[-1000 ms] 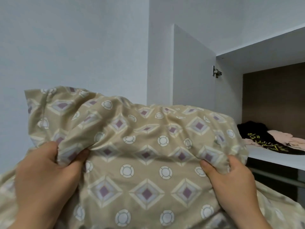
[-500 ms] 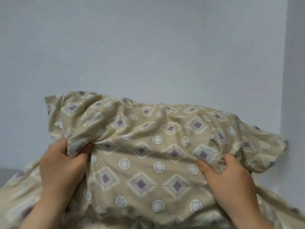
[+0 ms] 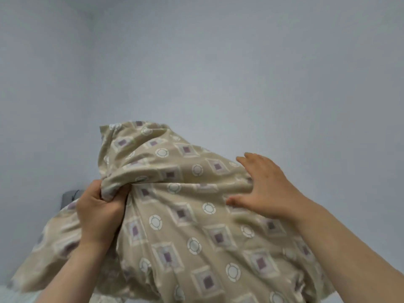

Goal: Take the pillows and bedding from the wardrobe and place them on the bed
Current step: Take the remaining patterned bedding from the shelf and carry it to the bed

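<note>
A beige pillow (image 3: 185, 215) with purple diamonds and white rings fills the lower middle of the head view, held up in front of a pale wall. My left hand (image 3: 98, 211) grips a bunched fold of its cover at the left. My right hand (image 3: 264, 186) lies flat on the pillow's upper right, fingers spread and straight. More of the same patterned fabric hangs below both forearms. The wardrobe and the bed are out of view.
A plain pale grey-blue wall (image 3: 218, 73) fills the background. A small dark grey object (image 3: 70, 195) shows at the left, just behind the pillow's edge. A strip of white surface (image 3: 13, 296) shows at the bottom left corner.
The view has swung left, away from the wardrobe, to a bare wall. My right hand has let go of its pinch and now lies flat. The pillow's top corner has tilted left.
</note>
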Demonstrator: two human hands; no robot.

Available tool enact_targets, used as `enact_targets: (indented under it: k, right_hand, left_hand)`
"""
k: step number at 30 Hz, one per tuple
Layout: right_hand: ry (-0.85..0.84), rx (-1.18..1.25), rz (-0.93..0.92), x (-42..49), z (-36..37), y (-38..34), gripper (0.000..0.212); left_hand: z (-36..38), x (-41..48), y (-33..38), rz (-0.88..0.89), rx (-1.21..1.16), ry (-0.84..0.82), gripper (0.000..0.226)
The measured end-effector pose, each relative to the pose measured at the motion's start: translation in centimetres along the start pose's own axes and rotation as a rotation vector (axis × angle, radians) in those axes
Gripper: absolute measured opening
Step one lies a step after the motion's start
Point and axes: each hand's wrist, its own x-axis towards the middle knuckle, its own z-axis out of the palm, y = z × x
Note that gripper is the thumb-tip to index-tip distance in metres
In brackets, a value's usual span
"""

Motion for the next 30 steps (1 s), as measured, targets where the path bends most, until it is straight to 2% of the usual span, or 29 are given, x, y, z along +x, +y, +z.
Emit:
enact_targets:
  k: [2, 5, 6, 9, 11, 13, 15, 18, 22, 25, 28, 30]
  right_hand:
    - [-0.231, 0.094, -0.034, 3.9, 2.7, 0.5, 0.110]
    - [-0.358, 0.345, -0.021, 7.0, 7.4, 0.8, 0.092]
    - [-0.372, 0.399, -0.009, 7.9, 9.2, 0.5, 0.082]
    - [-0.414, 0.570, -0.015, 9.7, 14.6, -1.0, 0.026]
    - [-0.397, 0.712, 0.006, 10.9, 18.2, -2.4, 0.012]
    - [-0.336, 0.845, 0.056, 12.5, 21.5, -3.8, 0.009]
    - [-0.265, 0.981, 0.090, 14.6, 24.7, -5.4, 0.014]
    - [-0.193, 1.134, 0.140, 17.1, 28.6, -7.7, 0.014]
    - [-0.141, 1.279, 0.191, 19.8, 33.5, -10.8, 0.015]
    - [-0.172, 1.373, 0.225, 21.3, 36.9, -12.7, 0.022]
    - [-0.166, 1.436, 0.252, 23.0, 40.4, -14.3, 0.017]
    - [-0.181, 1.463, 0.259, 24.0, 43.0, -15.2, 0.015]
  left_hand:
    - [0.2, 0.4, -1.3, 0.004, 0.035, 0.053, 0.037]
    - [-0.1, 1.2, -3.6, -0.001, 0.118, 0.105, 0.037]
    - [-0.4, 1.6, -4.7, -0.001, 0.158, 0.109, 0.036]
    - [-1.7, 2.9, -8.4, 0.001, 0.253, 0.068, 0.040]
    - [-2.7, 4.4, -11.0, 0.034, 0.348, 0.026, 0.044]
    - [-3.6, 6.5, -13.4, 0.067, 0.480, -0.022, 0.042]
    - [-4.2, 8.6, -16.0, 0.050, 0.624, -0.049, 0.036]
    - [-4.9, 9.3, -19.4, -0.095, 0.691, -0.017, 0.065]
    - [-6.0, 6.4, -24.3, -0.385, 0.610, -0.004, 0.084]
    - [-5.0, 4.2, -26.5, -0.603, 0.401, -0.046, 0.091]
    - [-4.3, 4.3, -28.7, -0.694, 0.323, 0.024, 0.106]
    - [-4.3, 4.9, -30.4, -0.721, 0.350, 0.068, 0.101]
